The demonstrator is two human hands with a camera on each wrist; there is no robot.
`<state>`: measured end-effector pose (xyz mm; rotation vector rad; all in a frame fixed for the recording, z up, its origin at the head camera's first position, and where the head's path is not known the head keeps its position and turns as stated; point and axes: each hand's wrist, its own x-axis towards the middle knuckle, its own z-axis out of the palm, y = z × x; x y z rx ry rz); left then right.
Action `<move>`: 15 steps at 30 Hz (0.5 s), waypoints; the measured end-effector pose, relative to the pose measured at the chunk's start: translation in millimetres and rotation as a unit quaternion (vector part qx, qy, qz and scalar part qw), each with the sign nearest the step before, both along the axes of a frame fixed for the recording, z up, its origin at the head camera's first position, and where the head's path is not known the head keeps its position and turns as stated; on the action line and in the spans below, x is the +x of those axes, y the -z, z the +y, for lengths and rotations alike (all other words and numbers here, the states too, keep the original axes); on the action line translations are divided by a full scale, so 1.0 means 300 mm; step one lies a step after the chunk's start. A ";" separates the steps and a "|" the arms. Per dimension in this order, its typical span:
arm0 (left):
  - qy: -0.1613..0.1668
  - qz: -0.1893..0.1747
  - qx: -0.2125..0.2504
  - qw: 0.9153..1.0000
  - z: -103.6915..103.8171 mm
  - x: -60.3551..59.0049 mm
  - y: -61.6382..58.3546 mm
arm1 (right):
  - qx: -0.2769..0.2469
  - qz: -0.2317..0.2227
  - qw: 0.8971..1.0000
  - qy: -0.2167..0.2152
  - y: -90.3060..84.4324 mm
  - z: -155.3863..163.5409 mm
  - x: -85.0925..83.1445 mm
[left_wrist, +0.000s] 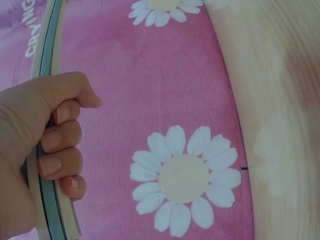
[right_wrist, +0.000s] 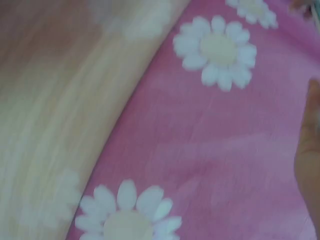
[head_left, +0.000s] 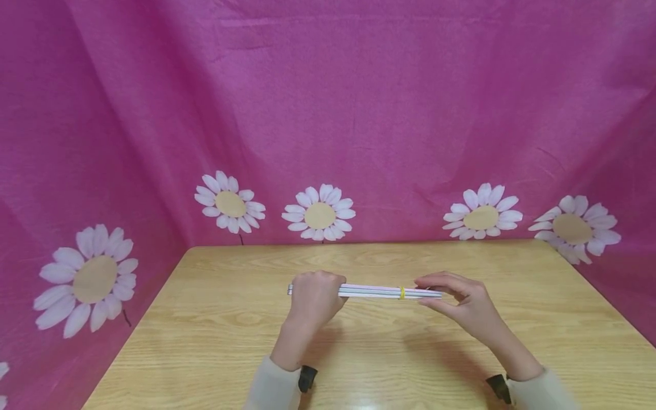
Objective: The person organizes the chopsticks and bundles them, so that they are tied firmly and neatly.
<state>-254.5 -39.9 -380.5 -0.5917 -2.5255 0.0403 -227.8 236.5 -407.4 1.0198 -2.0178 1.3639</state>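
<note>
A bundle of pale white and grey chopsticks (head_left: 370, 291) is held level above the wooden table in the head view. A yellow band (head_left: 402, 292) circles it near its narrower right end. My left hand (head_left: 316, 290) grips the thicker left end, fingers wrapped round it; in the left wrist view its curled fingers (left_wrist: 61, 162) cross the sticks (left_wrist: 46, 50). Around the narrow end, just right of the band, my right hand (head_left: 468, 304) has its index finger above and its thumb below, with a gap between them. Only part of that hand (right_wrist: 310, 145) shows at the right wrist view's edge.
The wooden table (head_left: 379, 364) lies under both hands. Behind it and along its sides hangs a pink cloth (head_left: 359, 114) with large white daisies (head_left: 319, 215). Dark straps (head_left: 307, 378) sit at both wrists, beside pale sleeves (head_left: 271, 387).
</note>
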 end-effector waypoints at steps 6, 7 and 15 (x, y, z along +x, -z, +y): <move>-0.002 -0.004 0.001 1.000 -0.007 0.000 -0.006 | 0.018 0.066 0.998 0.003 0.011 0.028 -0.015; 0.001 -0.003 -0.003 1.000 -0.005 0.000 -0.005 | 0.025 0.080 0.996 0.013 0.014 0.022 -0.016; 0.003 0.005 -0.028 1.000 0.019 0.012 0.000 | 0.098 0.238 0.958 0.125 -0.004 -0.063 0.005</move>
